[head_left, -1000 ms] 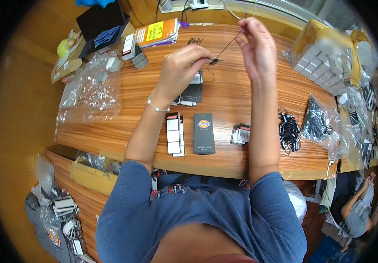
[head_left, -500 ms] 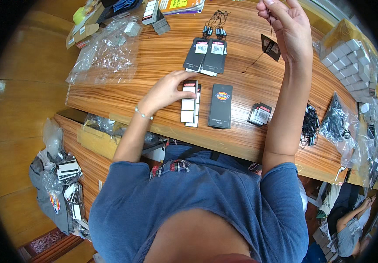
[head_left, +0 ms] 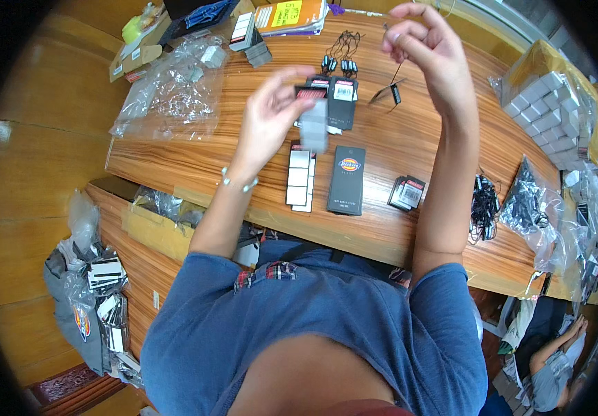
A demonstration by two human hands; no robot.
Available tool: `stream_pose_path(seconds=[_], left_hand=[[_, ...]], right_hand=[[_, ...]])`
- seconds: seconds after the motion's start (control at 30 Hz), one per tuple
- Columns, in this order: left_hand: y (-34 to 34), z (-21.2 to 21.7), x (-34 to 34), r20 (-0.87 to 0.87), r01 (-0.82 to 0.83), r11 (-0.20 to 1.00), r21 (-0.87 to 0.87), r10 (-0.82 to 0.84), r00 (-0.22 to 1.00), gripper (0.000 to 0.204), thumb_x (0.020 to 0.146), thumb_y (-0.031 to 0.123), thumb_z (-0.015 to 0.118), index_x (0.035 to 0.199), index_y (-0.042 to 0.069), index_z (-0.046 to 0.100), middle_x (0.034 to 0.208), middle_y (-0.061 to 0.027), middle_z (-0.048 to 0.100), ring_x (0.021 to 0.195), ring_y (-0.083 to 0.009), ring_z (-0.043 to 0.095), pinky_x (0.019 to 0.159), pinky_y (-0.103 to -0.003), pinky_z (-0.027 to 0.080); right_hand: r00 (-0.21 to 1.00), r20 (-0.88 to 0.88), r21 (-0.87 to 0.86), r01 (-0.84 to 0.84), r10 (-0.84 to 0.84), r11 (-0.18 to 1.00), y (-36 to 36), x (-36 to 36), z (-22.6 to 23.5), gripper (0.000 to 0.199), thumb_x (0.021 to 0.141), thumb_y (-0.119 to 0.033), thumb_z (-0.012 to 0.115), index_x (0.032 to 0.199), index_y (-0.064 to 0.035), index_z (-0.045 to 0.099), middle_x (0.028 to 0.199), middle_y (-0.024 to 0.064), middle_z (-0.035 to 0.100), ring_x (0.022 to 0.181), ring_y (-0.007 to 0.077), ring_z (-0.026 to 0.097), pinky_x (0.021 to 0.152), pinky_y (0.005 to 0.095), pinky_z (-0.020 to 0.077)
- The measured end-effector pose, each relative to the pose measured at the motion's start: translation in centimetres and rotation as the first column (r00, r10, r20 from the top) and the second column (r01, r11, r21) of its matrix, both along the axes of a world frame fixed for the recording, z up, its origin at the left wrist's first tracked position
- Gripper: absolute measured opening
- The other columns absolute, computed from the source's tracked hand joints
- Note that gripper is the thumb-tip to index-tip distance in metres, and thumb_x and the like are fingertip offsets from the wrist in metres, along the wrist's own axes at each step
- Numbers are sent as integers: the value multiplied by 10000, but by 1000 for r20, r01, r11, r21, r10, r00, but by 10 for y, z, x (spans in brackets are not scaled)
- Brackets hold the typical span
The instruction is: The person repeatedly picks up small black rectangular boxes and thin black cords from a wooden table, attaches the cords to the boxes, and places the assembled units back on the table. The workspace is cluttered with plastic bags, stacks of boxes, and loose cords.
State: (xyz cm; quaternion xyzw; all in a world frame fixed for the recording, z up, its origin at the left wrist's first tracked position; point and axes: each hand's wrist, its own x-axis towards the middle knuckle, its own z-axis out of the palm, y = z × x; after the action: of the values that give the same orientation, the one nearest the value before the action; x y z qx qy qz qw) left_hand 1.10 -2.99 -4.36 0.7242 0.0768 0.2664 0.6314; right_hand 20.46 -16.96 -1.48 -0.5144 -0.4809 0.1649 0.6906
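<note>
Striped tabletop (head_left: 376, 151) lies beneath a motion-blurred card (head_left: 315, 126) in the left grip (head_left: 267, 116).

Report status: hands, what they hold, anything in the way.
Left hand pinching pale, red-topped rectangular card. Right hand holding thin black cord, small dark tag dangling. Held card hiding part of dark grey rectangular tags.

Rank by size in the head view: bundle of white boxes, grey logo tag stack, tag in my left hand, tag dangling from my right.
1. Bundle of white boxes
2. Grey tag stack, held tag: unsure; the latter is blurred, likely nearer
3. Dangling tag, nearly edge-on
</note>
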Motion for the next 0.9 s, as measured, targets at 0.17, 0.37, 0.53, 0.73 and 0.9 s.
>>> stream_pose_path(seconds=[0.17,0.37,0.53,0.73,0.9], left_hand=[[-11,32,60,194,-28,992,120,4,981,184,776,-54,618,937,-53,528,905,-121,626,831,-133,616,744,-225,520],[-21,35,74,279,-128,987,95,97,955,219,764,-38,637,965,-73,557,884,-124,636,800,-152,638,698,-220,525],[-21,36,73,274,-115,983,146,71,959,223,763,-36,636,972,-82,572,878,-128,643,800,-159,642,704,-227,526],[-21,40,70,224,-86,975,205,39,974,240,765,-38,634,989,-88,564,892,-138,639,822,-174,639,750,-247,525],[-22,41,71,251,-178,904,388,82,964,155,757,6,642,908,-25,635,796,-87,667,721,-116,641,638,-224,514]], right_hand=[[999,25,40,28,-29,999,5,-20,11,246,840,-61,565,1050,-26,442,730,36,577,656,59,507,569,177,388],[964,153,28,216,-218,976,0,-26,18,244,822,3,544,1023,-19,407,699,27,557,677,65,531,576,177,406],[943,203,-29,273,-262,961,4,-27,15,262,809,26,534,1025,-26,397,686,29,553,674,69,535,591,186,420],[930,260,-67,284,-258,956,1,-25,15,266,798,26,541,1017,-19,398,676,35,551,664,75,534,594,195,429],[917,284,-66,309,-280,949,1,-24,15,256,797,26,537,1011,-15,402,670,33,547,654,70,521,585,190,420]])
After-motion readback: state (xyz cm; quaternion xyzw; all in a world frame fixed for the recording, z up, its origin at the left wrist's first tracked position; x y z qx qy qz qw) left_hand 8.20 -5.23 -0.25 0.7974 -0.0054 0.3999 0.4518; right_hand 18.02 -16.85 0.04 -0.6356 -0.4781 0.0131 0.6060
